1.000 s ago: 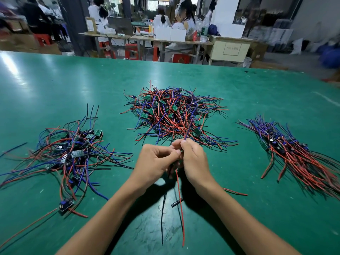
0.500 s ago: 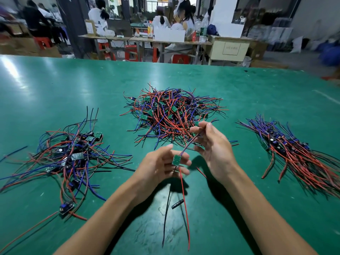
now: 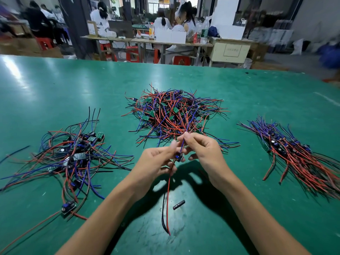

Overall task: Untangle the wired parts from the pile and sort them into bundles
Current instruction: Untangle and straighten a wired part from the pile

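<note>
- The loose pile point(image 3: 73, 159) is lying on the left of the green table point(image 3: 55, 92).
- The left hand point(image 3: 156, 162) is pinching 1 wired part point(image 3: 179, 157) by its little board.
- The right hand point(image 3: 204, 151), spread wide half a second ago, is now pinching the part's blue wires, pulling them straight for bundling.
- The tangled pile point(image 3: 174, 115) is waiting just behind.
- A small black tube point(image 3: 178, 204) is lying near.
- The neat bundle point(image 3: 298, 155) is lying on the right.

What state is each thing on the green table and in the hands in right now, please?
Centre pile: tangled, unsorted.
Left heap: loose, wires splayed.
Right bundle: wires aligned, lying flat.
Wired part: lifted off the table, red and black wires dangling.
Left hand: grips the part.
Right hand: pinches its blue wire.
Black tube: lying loose.
</note>
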Tool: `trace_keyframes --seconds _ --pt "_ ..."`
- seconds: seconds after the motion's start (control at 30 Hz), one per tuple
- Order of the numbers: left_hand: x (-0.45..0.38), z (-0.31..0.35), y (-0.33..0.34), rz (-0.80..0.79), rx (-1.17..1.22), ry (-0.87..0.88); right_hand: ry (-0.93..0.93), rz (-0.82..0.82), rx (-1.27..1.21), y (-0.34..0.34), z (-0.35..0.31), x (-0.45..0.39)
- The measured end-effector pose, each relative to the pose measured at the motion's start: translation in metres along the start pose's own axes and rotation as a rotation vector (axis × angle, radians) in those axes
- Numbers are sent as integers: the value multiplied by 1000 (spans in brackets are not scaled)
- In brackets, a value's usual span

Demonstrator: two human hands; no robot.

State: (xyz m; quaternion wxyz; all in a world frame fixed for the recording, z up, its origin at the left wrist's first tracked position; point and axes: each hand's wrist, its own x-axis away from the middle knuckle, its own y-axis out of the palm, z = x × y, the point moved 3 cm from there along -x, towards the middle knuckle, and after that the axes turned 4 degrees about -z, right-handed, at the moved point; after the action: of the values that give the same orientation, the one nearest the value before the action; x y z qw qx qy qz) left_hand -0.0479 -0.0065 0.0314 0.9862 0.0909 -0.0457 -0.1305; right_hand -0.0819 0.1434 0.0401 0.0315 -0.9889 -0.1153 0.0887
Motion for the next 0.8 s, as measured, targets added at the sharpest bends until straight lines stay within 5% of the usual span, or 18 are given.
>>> trace_keyframes --seconds 0.27,0.8 --pt "4 5 -3 93 -46 115 -14 -150 -2 11 -1 3" --pt "2 2 -1 204 -83 132 -4 45 -170 37 9 12"
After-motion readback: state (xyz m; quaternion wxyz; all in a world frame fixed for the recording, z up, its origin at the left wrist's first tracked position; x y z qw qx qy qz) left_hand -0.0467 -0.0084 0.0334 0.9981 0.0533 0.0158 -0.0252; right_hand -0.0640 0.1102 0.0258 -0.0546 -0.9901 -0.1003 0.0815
